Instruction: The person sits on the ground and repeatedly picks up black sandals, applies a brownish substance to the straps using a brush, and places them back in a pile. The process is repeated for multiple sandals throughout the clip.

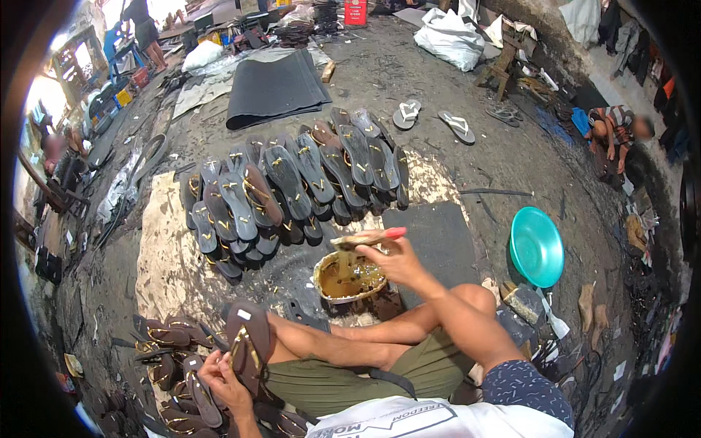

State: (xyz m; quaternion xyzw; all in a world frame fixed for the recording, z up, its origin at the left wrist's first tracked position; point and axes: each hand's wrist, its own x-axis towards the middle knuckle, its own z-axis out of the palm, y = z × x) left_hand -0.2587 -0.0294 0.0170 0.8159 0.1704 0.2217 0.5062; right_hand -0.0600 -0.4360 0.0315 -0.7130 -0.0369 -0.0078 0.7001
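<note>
My left hand (228,383) grips a dark brown flip-flop (247,332) with gold-trimmed straps and a small white label, held upright by my knee. In my right hand (398,264) is a wide brush (359,241) with a red handle end. The brush is above a tub (318,277) of brownish-yellow liquid, and some of the liquid seems to hang down from it. More brown flip-flops (204,398) with gold trim lie heaped around my left hand. Beyond the tub stands a big group of grey and brown flip-flops (288,179), packed close together.
A turquoise basin (537,247) is at the right. White-strapped slippers (457,128) lie farther off, near a black rubber sheet (276,87). White sacks (449,40) and a wooden stand (504,69) are at the back. Another person (613,135) crouches at the far right; others are at the left.
</note>
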